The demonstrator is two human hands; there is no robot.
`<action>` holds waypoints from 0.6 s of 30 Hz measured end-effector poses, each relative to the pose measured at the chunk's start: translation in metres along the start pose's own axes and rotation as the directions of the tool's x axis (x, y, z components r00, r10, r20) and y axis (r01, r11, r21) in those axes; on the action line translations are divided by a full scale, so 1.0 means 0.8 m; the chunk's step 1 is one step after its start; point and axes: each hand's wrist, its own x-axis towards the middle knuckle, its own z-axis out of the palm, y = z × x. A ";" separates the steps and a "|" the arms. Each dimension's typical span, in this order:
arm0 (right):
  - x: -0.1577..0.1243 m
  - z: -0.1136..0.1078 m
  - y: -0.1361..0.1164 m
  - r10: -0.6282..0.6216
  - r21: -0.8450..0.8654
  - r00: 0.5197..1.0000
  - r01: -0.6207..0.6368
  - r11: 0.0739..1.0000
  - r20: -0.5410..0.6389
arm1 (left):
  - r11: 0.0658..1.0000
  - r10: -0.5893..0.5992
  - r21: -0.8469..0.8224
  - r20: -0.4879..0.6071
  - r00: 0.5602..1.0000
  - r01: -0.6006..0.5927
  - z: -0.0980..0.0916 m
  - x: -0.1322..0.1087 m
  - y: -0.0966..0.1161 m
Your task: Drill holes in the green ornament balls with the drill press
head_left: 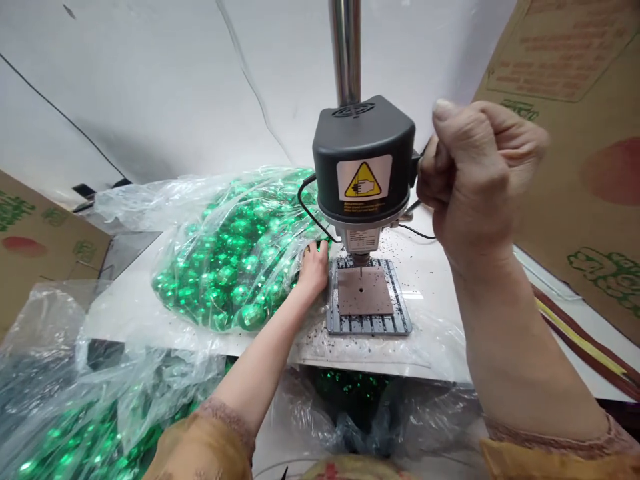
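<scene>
A small bench drill press with a black motor housing (365, 150) and a yellow hand-warning label stands in front of me. My right hand (475, 167) is closed in a fist at the housing's right side, around the feed handle, which it mostly covers. Beneath the drill bit (361, 270), a brown square plate (367, 303) with a dark hole lies on the slotted metal base (370, 325). My left hand (315, 267) is left of the base, touching the edge of a clear plastic bag of shiny green balls (235, 260). Its fingers look extended and apart; the fingertips are partly hidden.
Dark shavings are scattered around the base on the white table (130, 307). Another plastic-wrapped heap of green balls (85, 440) lies lower left. Cardboard boxes (575, 167) flank both sides. A chrome column (346, 53) rises behind the drill, and a black cable (307, 207) loops beside it.
</scene>
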 end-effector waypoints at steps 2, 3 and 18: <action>0.000 -0.001 -0.001 0.005 -0.001 1.000 -0.005 1.000 0.015 | 0.996 0.048 -0.073 0.001 0.999 -0.048 -0.012 -0.009 0.004; -0.001 -0.001 -0.001 0.011 0.005 1.000 -0.011 1.000 0.019 | 0.988 0.091 -0.122 0.007 0.996 -0.089 -0.019 -0.016 0.007; 0.001 0.000 0.002 0.018 0.072 1.000 -0.019 0.997 0.014 | 0.786 0.201 -0.618 0.243 0.949 -0.008 -0.027 -0.091 0.011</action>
